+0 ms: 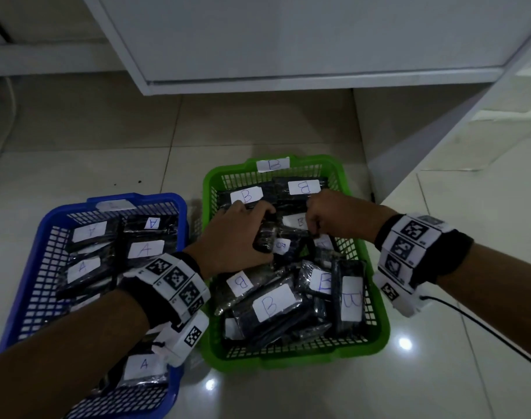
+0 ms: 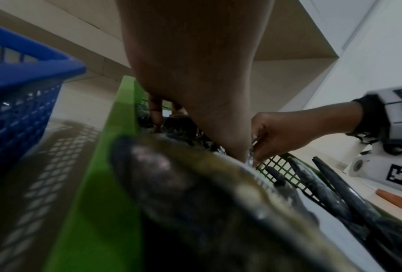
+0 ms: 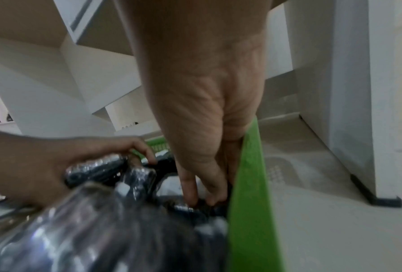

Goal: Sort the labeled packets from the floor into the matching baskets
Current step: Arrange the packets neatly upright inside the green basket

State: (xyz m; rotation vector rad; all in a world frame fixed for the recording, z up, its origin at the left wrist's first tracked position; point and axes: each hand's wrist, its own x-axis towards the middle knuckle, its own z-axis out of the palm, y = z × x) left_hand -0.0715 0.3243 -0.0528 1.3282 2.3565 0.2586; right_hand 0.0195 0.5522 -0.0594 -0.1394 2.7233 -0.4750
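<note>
While both baskets sit full: left hand (image 1: 237, 234) gripping dark packet (image 1: 265, 237) mid green basket (image 1: 376, 352); right hand (image 1: 330, 213) pinching neighbouring packet. Likely tidying B stack; next, release flat.

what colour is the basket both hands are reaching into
Green; the basket with the B packets, clearest in the head view.

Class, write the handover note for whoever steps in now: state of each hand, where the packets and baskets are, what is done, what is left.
Left hand: inside the green basket, gripping a dark packet.
Right hand: also in the green basket, fingers curled on packets there; which one is unclear.
Blue basket: holds A packets. Green basket holds B packets.
Done: no packets visible on the floor.
Left: settle the packets in hand.
</note>
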